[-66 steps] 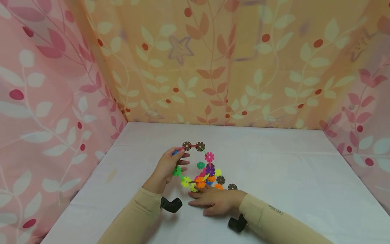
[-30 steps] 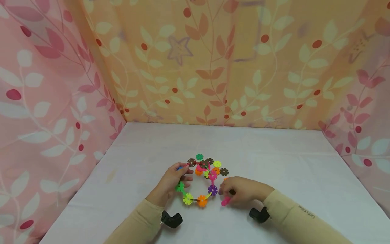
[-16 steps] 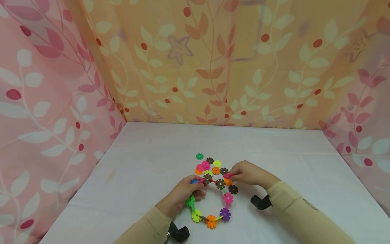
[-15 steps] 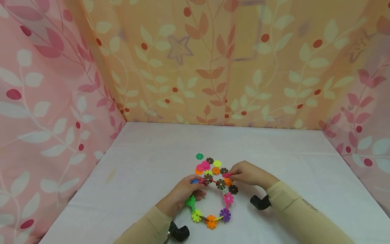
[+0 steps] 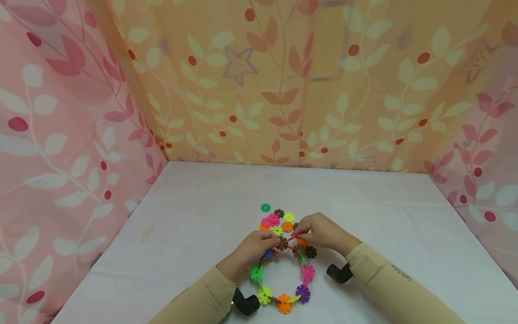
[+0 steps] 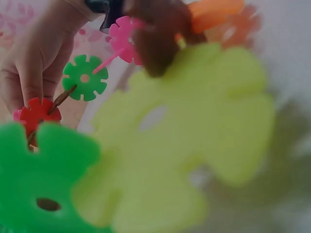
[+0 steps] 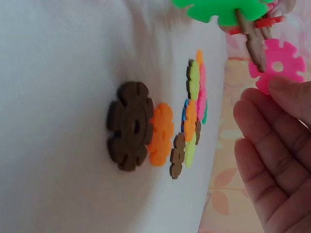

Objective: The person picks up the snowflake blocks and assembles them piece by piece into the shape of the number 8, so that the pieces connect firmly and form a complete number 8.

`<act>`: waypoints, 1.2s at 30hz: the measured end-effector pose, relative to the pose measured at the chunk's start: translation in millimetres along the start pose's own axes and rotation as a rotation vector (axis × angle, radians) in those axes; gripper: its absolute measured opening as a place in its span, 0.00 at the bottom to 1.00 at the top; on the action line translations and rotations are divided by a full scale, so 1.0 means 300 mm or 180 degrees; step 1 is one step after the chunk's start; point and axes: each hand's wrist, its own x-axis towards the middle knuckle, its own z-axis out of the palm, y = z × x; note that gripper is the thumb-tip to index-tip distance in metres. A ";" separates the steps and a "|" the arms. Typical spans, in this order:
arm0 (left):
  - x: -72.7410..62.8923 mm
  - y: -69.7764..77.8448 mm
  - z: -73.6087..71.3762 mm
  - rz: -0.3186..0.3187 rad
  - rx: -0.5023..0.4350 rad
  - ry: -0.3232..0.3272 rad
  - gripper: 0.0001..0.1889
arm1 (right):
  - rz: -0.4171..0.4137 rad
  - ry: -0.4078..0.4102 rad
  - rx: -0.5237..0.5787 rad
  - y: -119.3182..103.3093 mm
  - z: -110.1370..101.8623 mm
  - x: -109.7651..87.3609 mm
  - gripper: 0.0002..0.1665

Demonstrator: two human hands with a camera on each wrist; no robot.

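Observation:
A ring of interlocked plastic snowflake discs (image 5: 284,304) in green, yellow, orange, purple, pink and brown hangs tilted from my left hand (image 5: 251,249). The left fingers pinch the ring's upper left, near a blue disc (image 5: 267,254) and a brown disc (image 5: 282,244). Between thumb and index finger, my right hand (image 5: 323,234) pinches a loose pink snowflake disc (image 7: 290,63). Its edge meets the brown disc of the ring; how deep the slots engage cannot be told. In the left wrist view, a yellow disc (image 6: 170,145) blurs across the front, and the right hand (image 6: 39,58) shows behind a red disc (image 6: 39,114).
Loose snowflake discs lie on the white table (image 5: 182,216) just beyond the hands, among them a green disc (image 5: 265,207), a pink disc (image 5: 273,219) and a brown disc (image 5: 310,252). A black wrist camera (image 5: 340,273) sits on each forearm. Patterned curtains (image 5: 283,90) enclose the table.
My right hand picked up a pink disc near the table front and brought it up and left to the ring's brown disc. The left hand lowered the ring toward me and rightward.

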 end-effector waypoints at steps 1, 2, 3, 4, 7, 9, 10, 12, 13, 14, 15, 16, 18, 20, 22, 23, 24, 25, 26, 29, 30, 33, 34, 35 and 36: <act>0.000 0.001 0.002 0.0028 -0.0010 -0.0007 0.12 | -0.0011 0.0012 -0.0006 0.000 0.002 0.000 0.05; 0.000 0.001 0.004 0.0033 -0.0030 -0.0007 0.12 | -0.0018 0.0025 -0.0005 -0.001 0.004 -0.001 0.05; -0.002 0.003 0.005 0.0033 -0.0047 0.0000 0.11 | -0.0023 0.0044 0.0002 -0.002 0.005 -0.002 0.05; -0.001 0.003 0.007 0.0023 -0.0079 0.0008 0.11 | -0.0046 0.0075 -0.0015 -0.001 0.006 -0.003 0.04; 0.000 0.004 0.010 0.0022 -0.0110 0.0044 0.12 | -0.0087 0.0135 -0.0033 -0.003 0.006 -0.004 0.04; 0.001 0.004 0.012 0.0032 -0.0124 0.0058 0.12 | -0.0125 0.0122 -0.0030 -0.004 0.005 -0.003 0.05; 0.001 0.003 0.013 0.0032 -0.0129 0.0062 0.12 | -0.0151 0.0105 -0.0035 -0.004 0.005 -0.002 0.05; 0.000 0.004 0.015 0.0040 -0.0139 0.0070 0.12 | -0.0197 0.0062 -0.0023 -0.005 0.005 0.000 0.05; 0.000 0.004 0.017 0.0052 -0.0145 0.0076 0.12 | -0.0227 0.0051 -0.0017 -0.005 0.005 0.000 0.05; -0.001 0.005 0.018 0.0065 -0.0141 0.0087 0.12 | -0.0251 0.0055 -0.0008 -0.006 0.005 0.000 0.05; -0.002 0.005 0.019 0.0088 -0.0121 0.0105 0.12 | -0.0279 0.0072 -0.0011 -0.006 0.007 0.000 0.05; -0.002 0.004 0.021 0.0106 -0.0110 0.0129 0.12 | -0.0318 0.0099 -0.0010 -0.006 0.008 -0.001 0.05; -0.002 0.004 0.026 0.0153 -0.0092 0.0195 0.12 | -0.0413 0.0171 -0.0041 -0.005 0.014 -0.002 0.04; -0.002 0.004 0.032 0.0185 -0.0070 0.0275 0.12 | -0.0521 0.0257 -0.0088 -0.001 0.022 -0.002 0.04; -0.002 0.003 0.039 0.0206 -0.0085 0.0341 0.12 | -0.0631 0.0338 -0.0142 0.002 0.031 -0.003 0.03; -0.002 0.004 0.042 0.0208 -0.0091 0.0364 0.12 | -0.0674 0.0374 -0.0167 0.004 0.036 -0.004 0.03; -0.003 0.004 0.045 0.0197 -0.0098 0.0381 0.12 | -0.0706 0.0398 -0.0182 0.005 0.039 -0.004 0.03; -0.003 0.005 0.046 0.0194 -0.0085 0.0394 0.12 | -0.0723 0.0413 -0.0195 0.006 0.041 -0.005 0.03; -0.003 0.005 0.047 0.0183 -0.0067 0.0406 0.11 | -0.0725 0.0411 -0.0207 0.007 0.043 -0.006 0.03; -0.001 0.012 0.044 0.0144 0.0027 0.0401 0.11 | -0.0621 0.0324 -0.0179 0.009 0.041 -0.005 0.03; 0.001 0.014 0.042 0.0147 0.0048 0.0381 0.11 | -0.0549 0.0278 -0.0159 0.008 0.037 -0.004 0.04; 0.010 0.022 0.034 0.0177 0.0169 0.0302 0.11 | -0.0337 0.0129 -0.0114 0.003 0.022 -0.001 0.06; 0.012 0.026 0.032 0.0178 0.0199 0.0271 0.11 | -0.0272 0.0096 -0.0097 0.001 0.017 -0.001 0.06; 0.014 0.032 0.030 0.0168 0.0253 0.0235 0.12 | -0.0213 0.0060 -0.0073 0.000 0.012 -0.001 0.07; 0.017 0.037 0.030 0.0152 0.0292 0.0200 0.13 | -0.0161 0.0025 -0.0035 0.003 0.008 -0.001 0.07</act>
